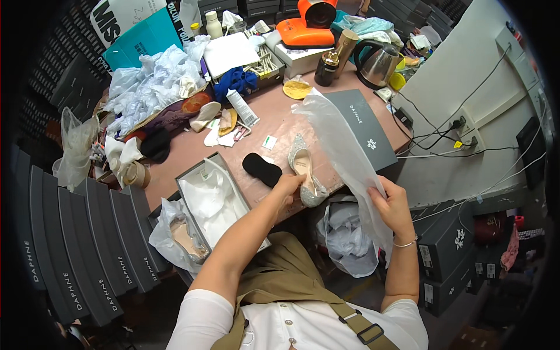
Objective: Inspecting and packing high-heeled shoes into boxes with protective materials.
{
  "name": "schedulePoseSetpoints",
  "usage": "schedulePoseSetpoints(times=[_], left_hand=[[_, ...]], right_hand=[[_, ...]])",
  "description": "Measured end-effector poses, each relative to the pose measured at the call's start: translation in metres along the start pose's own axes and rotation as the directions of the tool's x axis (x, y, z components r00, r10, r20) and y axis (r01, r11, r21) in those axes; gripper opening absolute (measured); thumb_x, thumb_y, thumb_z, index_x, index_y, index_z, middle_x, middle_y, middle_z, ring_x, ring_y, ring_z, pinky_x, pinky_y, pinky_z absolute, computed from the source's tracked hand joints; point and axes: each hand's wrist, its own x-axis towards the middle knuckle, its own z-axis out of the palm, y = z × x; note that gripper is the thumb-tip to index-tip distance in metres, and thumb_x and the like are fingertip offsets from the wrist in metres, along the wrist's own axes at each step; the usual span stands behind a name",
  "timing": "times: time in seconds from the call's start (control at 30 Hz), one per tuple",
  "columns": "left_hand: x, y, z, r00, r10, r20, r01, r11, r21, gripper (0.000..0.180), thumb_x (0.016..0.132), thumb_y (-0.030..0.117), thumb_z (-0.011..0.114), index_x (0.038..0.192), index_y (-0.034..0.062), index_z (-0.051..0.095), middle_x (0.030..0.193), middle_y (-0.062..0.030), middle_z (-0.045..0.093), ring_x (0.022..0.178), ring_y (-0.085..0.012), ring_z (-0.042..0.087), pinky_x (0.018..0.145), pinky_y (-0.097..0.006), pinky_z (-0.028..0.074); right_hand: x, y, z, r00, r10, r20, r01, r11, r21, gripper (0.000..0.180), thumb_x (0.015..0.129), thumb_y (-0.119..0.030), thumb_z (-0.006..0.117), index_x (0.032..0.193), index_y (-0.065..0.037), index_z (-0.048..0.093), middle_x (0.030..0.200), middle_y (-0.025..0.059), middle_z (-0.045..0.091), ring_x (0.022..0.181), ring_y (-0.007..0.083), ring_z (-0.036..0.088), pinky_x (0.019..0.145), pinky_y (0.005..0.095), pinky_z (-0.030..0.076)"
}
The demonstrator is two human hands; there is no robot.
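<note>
A silver glittery pointed shoe (pixel 301 158) rests on the pinkish table, toe pointing away from me. My left hand (pixel 287 186) grips it at the side near the heel, fingers closed on its edge. A black oval pad (pixel 261 169) lies just left of the shoe. My right hand (pixel 389 204) pinches a long translucent white wrapping sheet (pixel 344 151), which stretches up and left past the shoe. Left of my left forearm stands an open grey shoebox (pixel 213 192) with white paper inside. Beside the box, another shoe (pixel 185 236) sits in a translucent wrapper.
A grey box lid (pixel 361 125) lies at the table's right, partly behind the sheet. Farther back are a kettle (pixel 376 64), an orange device (pixel 303 32) and crumpled white wrappers (pixel 154 81). Stacked grey shoeboxes (pixel 87 233) stand left. A wrapper-filled bag (pixel 349 236) hangs below the table edge.
</note>
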Motion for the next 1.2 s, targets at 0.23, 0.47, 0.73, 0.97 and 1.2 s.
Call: schedulePoseSetpoints(times=[0.23, 0.47, 0.73, 0.97, 1.2], left_hand=[[-0.111, -0.006, -0.026, 0.892, 0.160, 0.422, -0.022, 0.949, -0.313, 0.042, 0.085, 0.012, 0.059, 0.124, 0.0038, 0.046, 0.103, -0.0139, 0.063, 0.082, -0.0211, 0.066, 0.069, -0.034, 0.057], [-0.274, -0.007, -0.108, 0.855, 0.225, 0.468, -0.137, 0.967, -0.216, 0.068, 0.092, 0.046, 0.052, 0.143, 0.0067, 0.029, 0.127, -0.0106, 0.051, 0.110, -0.0183, 0.056, 0.093, -0.032, 0.048], [-0.327, -0.094, -0.166, 0.854, 0.119, 0.507, 0.080, 0.933, -0.352, 0.081, 0.088, 0.063, 0.048, 0.143, 0.0067, 0.031, 0.132, -0.0095, 0.048, 0.117, -0.0177, 0.051, 0.100, -0.033, 0.042], [-0.313, -0.100, -0.139, 0.900, 0.420, 0.112, -0.292, 0.775, -0.560, 0.068, 0.080, 0.025, 0.077, 0.134, 0.0060, 0.041, 0.125, -0.0102, 0.053, 0.113, -0.0205, 0.054, 0.096, -0.037, 0.046], [-0.311, -0.095, -0.139, 0.942, 0.331, -0.055, -0.336, 0.926, -0.175, 0.048, 0.085, 0.020, 0.071, 0.123, 0.0005, 0.049, 0.105, -0.0073, 0.062, 0.093, -0.0170, 0.062, 0.076, -0.028, 0.052]], right_hand=[[0.021, -0.020, 0.009, 0.962, -0.263, -0.073, 0.238, 0.940, -0.246, 0.030, 0.085, -0.002, 0.059, 0.114, -0.001, 0.061, 0.097, 0.0188, 0.067, 0.086, 0.0287, 0.067, 0.076, 0.0304, 0.050], [0.025, -0.063, 0.124, 0.793, -0.555, 0.251, 0.594, 0.617, -0.517, 0.044, 0.075, -0.002, 0.060, 0.117, -0.015, 0.061, 0.073, 0.0107, 0.055, 0.065, 0.0309, 0.059, 0.060, 0.0414, 0.048], [-0.065, -0.135, 0.220, 0.453, -0.571, 0.684, 0.827, 0.556, -0.083, 0.051, 0.077, -0.013, 0.062, 0.127, -0.013, 0.054, 0.073, 0.0076, 0.054, 0.063, 0.0268, 0.058, 0.055, 0.0374, 0.048], [-0.088, -0.136, 0.204, 0.519, -0.339, 0.785, 0.477, 0.876, 0.063, 0.036, 0.081, -0.005, 0.065, 0.117, -0.005, 0.061, 0.093, 0.0141, 0.067, 0.080, 0.0229, 0.065, 0.071, 0.0318, 0.051], [-0.086, -0.084, 0.185, 0.680, -0.309, 0.665, 0.257, 0.950, 0.179, 0.017, 0.080, -0.004, 0.059, 0.096, 0.001, 0.062, 0.085, 0.0234, 0.062, 0.079, 0.0428, 0.059, 0.069, 0.0391, 0.050]])
